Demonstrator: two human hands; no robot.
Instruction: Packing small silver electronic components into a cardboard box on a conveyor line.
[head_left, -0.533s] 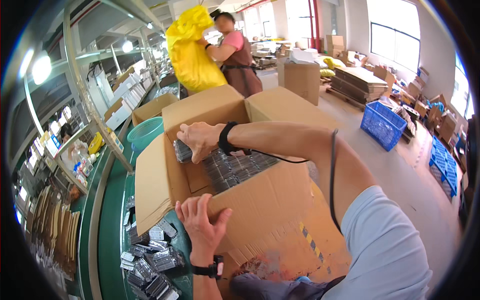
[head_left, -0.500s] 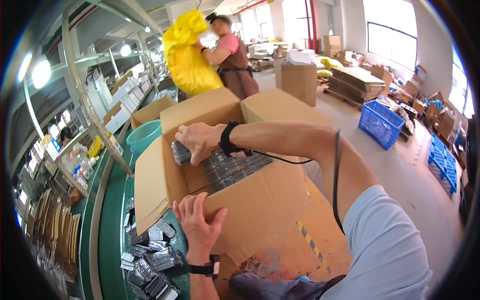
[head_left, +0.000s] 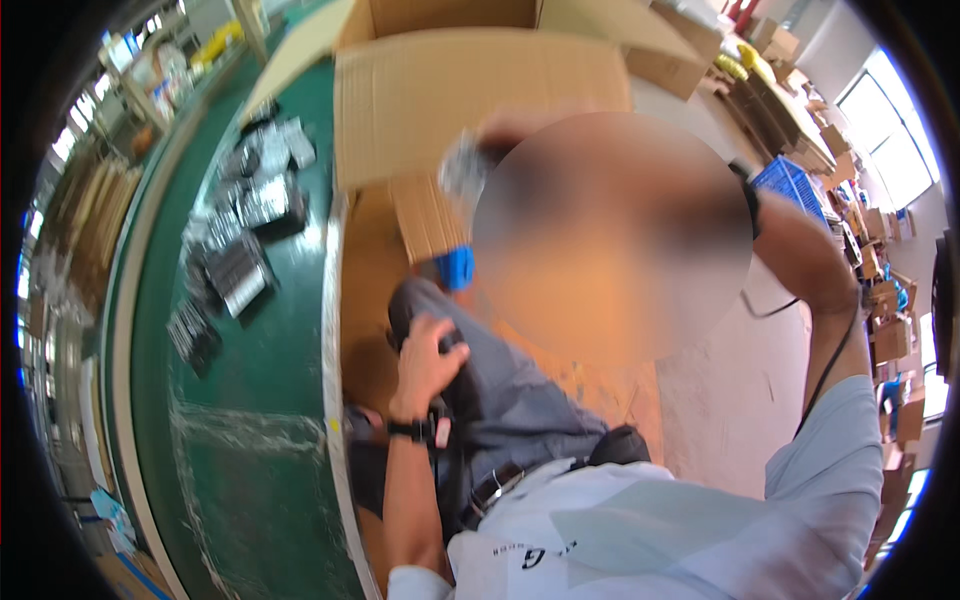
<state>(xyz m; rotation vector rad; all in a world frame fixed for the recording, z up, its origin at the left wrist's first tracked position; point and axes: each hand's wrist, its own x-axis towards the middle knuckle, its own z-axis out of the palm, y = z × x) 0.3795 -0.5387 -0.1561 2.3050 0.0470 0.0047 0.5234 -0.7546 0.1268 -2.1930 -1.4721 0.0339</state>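
My left hand [head_left: 428,365] rests on my grey-trousered leg [head_left: 500,370], thumb apart from the fingers, holding nothing visible. My right arm is raised in front, and my right hand [head_left: 525,125] is mostly lost in a large round blur, so its fingers do not show clearly. Beside it is a crumpled-looking piece of clear plastic [head_left: 462,168]; whether the hand grips it is unclear. Just beyond stands the open cardboard box [head_left: 470,85], its near flap hanging down. Its contents are out of sight.
Several plastic-wrapped packs of dark pieces [head_left: 240,270] lie on the green conveyor belt [head_left: 270,480] to my left. A metal edge [head_left: 335,400] borders the belt. A blue object [head_left: 455,268] sits low near my knee. At right stands a blue crate [head_left: 790,185].
My view has tipped down and toward my body. My right hand has come out of the box, raised nearer to me. My left hand has left the box's flap for my leg.
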